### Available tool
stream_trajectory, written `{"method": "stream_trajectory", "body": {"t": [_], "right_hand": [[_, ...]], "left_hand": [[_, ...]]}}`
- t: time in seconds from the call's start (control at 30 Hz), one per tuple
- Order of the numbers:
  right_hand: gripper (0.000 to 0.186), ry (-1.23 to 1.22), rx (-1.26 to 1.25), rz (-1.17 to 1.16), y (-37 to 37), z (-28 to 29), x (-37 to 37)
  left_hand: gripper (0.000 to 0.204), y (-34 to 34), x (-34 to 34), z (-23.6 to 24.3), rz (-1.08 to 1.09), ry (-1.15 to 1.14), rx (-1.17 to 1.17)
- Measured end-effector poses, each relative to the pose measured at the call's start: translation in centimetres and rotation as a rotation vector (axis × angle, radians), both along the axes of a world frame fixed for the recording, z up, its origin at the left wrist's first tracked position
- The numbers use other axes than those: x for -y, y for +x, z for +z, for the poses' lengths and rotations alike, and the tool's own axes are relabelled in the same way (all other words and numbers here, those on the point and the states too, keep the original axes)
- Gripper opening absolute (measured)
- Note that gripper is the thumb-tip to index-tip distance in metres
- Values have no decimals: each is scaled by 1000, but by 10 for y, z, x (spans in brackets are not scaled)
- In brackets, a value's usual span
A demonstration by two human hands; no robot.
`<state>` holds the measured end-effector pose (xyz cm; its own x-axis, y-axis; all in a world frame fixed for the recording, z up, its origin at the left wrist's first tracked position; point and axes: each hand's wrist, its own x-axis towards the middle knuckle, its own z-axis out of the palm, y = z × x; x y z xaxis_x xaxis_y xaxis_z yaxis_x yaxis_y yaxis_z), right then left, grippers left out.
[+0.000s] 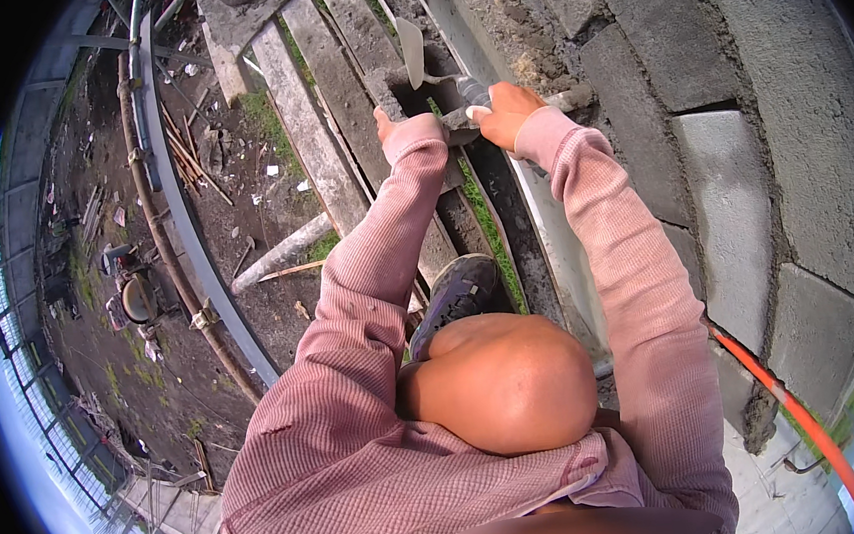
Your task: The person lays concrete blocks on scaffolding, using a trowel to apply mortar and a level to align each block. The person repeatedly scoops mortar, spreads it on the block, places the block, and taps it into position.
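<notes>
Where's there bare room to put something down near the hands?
Best patch: the worn planks between the grey board above and the left forearm, though gaps separate them. It's crowded around the left hand, trowel and right hand, and lower down at the shoe.

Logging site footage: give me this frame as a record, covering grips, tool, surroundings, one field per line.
Left grip: beside grey, cement-crusted object; hold unclear
Right grip: closed around handle of trowel
Tool: pale blade, dark handle
Left of centre: weathered planks
Right side: grey block wall, orange tube
</notes>
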<state>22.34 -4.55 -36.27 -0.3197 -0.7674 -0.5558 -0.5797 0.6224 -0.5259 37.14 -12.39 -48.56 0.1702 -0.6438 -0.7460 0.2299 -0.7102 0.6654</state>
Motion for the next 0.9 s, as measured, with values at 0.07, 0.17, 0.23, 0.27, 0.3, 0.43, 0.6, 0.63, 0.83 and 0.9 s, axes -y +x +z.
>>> {"method": "stream_trajectory", "body": {"t": [0.07, 0.17, 0.23, 0.27, 0.3, 0.43, 0.6, 0.63, 0.83, 0.9], "right_hand": [[47, -40, 168, -19, -5, -3, -2], [48, -539, -76, -64, -3, -7, -3], [48, -374, -145, 55, -2, -5, -3], [49, -143, -201, 165, 0, -3, -1], [49, 91, -201, 325, -2, 1, 0], [50, -179, -310, 35, -5, 13, 3], [42, 69, -67, 175, -2, 7, 5], [44, 169, -99, 242, 1, 5, 4], [47, -155, -149, -61, 11, 12, 0], [45, 22, -174, 108, 18, 20, -1]], "left_hand": [[40, 3, -2, 7, 44, 17, -205], [90, 8, -4, -13, -478, -234, 554], [50, 12, 3, -35, -566, -346, 607], [39, 13, 8, -44, -587, -394, 558], [41, 16, 11, -52, -649, -366, 504], [71, 26, 16, -68, -195, -106, -376], [53, 36, 22, -109, -93, -58, -533], [60, 37, 27, -123, -72, -54, -482], [63, 45, 35, -164, -717, -512, 182], [59, 42, 25, -140, -617, -470, -87]]}}
